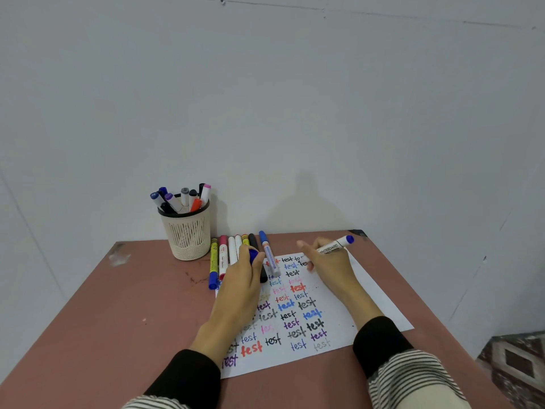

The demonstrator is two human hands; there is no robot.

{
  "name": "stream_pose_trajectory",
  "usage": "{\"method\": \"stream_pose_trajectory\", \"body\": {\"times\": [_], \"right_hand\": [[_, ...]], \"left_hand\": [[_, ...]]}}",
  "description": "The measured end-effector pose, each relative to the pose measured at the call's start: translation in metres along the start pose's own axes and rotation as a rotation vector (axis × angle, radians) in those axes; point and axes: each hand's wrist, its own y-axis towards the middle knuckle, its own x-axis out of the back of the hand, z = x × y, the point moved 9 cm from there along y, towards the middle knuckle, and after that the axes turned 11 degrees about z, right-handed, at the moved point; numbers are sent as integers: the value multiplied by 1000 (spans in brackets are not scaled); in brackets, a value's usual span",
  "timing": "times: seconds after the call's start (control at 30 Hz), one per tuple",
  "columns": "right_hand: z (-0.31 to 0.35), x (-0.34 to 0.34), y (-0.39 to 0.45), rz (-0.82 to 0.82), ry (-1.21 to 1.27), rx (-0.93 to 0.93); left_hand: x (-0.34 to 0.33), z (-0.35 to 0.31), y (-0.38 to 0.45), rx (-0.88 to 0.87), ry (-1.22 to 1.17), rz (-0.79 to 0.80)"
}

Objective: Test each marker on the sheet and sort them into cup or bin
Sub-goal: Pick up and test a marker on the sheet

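**Write the test word at the sheet's far edge**

Your right hand (327,268) grips the blue whiteboard marker (334,246), tip down at the far edge of the test sheet (368,293). Write one clear word in a blank spot, pressing lightly. Your left hand (246,278) pinches the blue cap (253,256) just beside the row of untested markers (233,255); keep it ready. The mesh cup (187,234) stands beyond your left hand. No bin is visible.

Bench (147,305): left half bare, open approach. Cup (188,234), far left near wall, packed with markers. Row of markers (224,258) just right of cup, blocking the sheet's (374,293) far-left corner. Sheet's right margin bare. Wall apparently close behind the bench; rear passage doubtful.
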Motion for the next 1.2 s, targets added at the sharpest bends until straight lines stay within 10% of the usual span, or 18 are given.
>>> {"method": "stream_pose_trajectory", "body": {"times": [1.2], "right_hand": [[-5, 1, 0, -38, -121, -38]], "left_hand": [[-1, 5, 1, 17, 11, 22]]}}
